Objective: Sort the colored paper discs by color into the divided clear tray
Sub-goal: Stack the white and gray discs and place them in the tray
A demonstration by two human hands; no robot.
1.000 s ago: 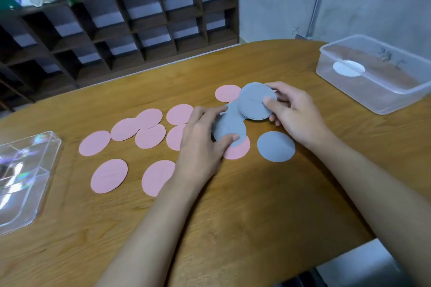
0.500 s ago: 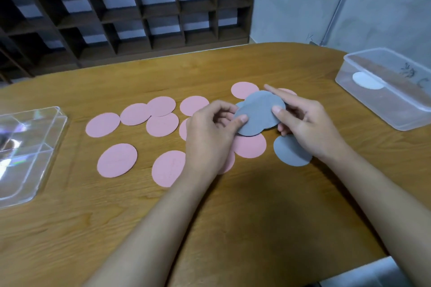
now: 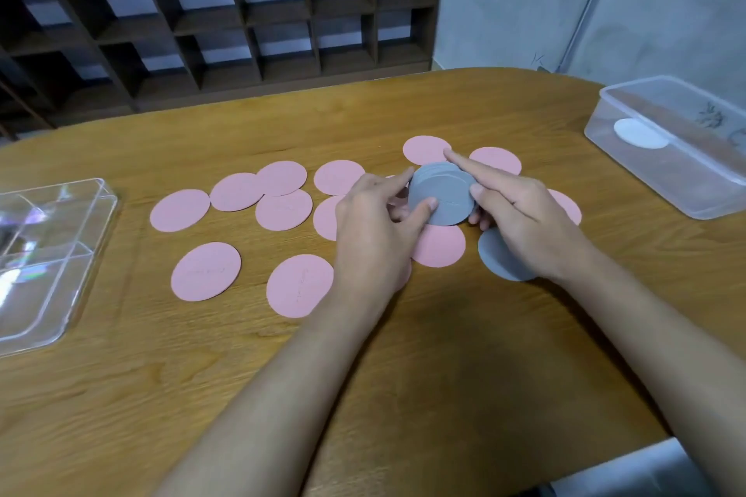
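Observation:
Both hands hold a stack of grey paper discs point(image 3: 446, 196) just above the table's middle. My left hand point(image 3: 375, 226) pinches its left edge with thumb on top. My right hand point(image 3: 520, 220) grips its right edge, index finger stretched along the top rim. One more grey disc point(image 3: 494, 260) lies flat on the wood, partly under my right wrist. Several pink discs point(image 3: 206, 271) are scattered flat across the table, some overlapping, some partly hidden by my hands. The divided clear tray point(image 3: 86, 250) sits at the left edge.
A clear plastic box point(image 3: 662, 169) holding a white disc point(image 3: 640, 133) stands at the back right. A dark wooden shelf unit point(image 3: 242, 20) runs behind the table. The rounded table edge point(image 3: 605, 452) is close at the front right.
The grey discs, fanned between my hands a second ago, are now squared into one neat stack. Both hands have closed in on its edges.

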